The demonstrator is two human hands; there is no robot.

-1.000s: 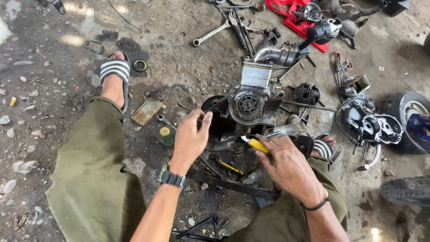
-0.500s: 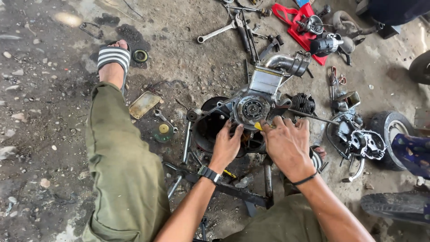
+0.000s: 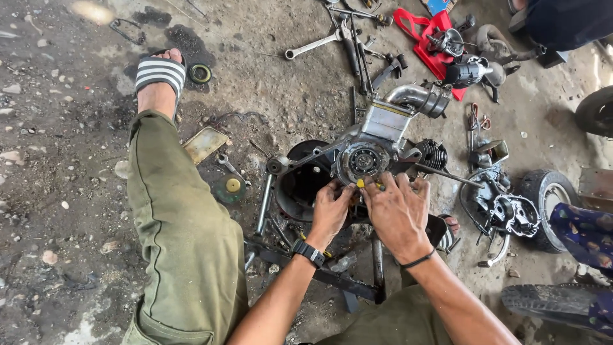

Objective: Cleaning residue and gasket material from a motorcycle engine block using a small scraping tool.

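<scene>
A small grey engine (image 3: 373, 150) with a round toothed part on its side rests over a black tyre (image 3: 300, 185) on the dirt floor. My left hand (image 3: 331, 207), a black watch on its wrist, presses against the engine's lower edge. Beside it, my right hand (image 3: 397, 211) grips a yellow-handled tool (image 3: 364, 184), whose tip shows between the two hands just under the round part. Both hands touch the engine. How the left fingers are set is partly hidden.
My legs in olive trousers (image 3: 182, 230) flank the work, with a striped sandal (image 3: 159, 70) at the upper left. Spanners (image 3: 313, 46), a red stand (image 3: 434, 32), a second engine case (image 3: 504, 207), a wheel (image 3: 543, 191) and loose parts lie around. Another person sits at the right edge (image 3: 587, 233).
Both hands have moved up from the tyre's near side onto the engine and closed together under the round part. The view has shifted left, showing more of the floor.
</scene>
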